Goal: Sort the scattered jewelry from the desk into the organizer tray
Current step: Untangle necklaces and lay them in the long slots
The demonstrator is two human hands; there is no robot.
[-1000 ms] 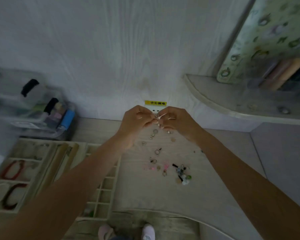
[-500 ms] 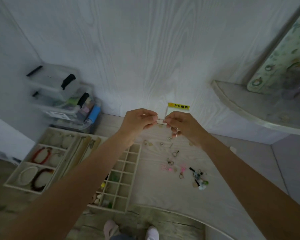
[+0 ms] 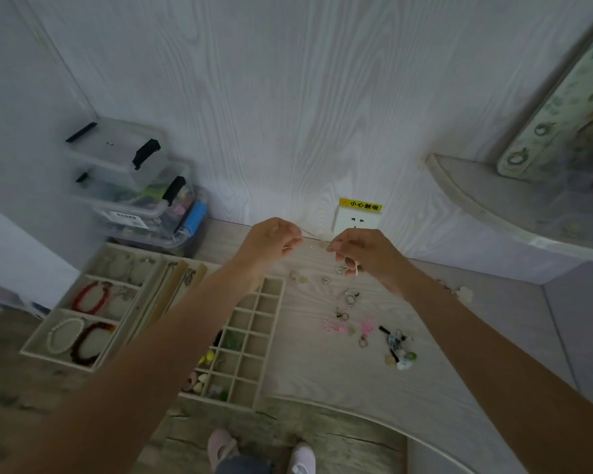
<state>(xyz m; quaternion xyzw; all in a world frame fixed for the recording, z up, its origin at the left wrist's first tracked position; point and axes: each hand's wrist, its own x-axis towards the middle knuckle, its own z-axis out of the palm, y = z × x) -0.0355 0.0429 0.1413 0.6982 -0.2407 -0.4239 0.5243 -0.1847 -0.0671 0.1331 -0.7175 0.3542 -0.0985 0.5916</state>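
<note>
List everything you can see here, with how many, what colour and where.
organizer tray: one, beige, desk left
bracelets: three, red, white and dark red, tray's left compartments
storage boxes: about three, clear, stacked behind the tray
scattered jewelry: many small pieces, silver, pink, green, desk centre
wall socket: one, white with yellow label, on the wall
shelf: one, pale, right
thin chain: one, pale, stretched between the hands
left hand: pinches one chain end
right hand: pinches the other end
</note>
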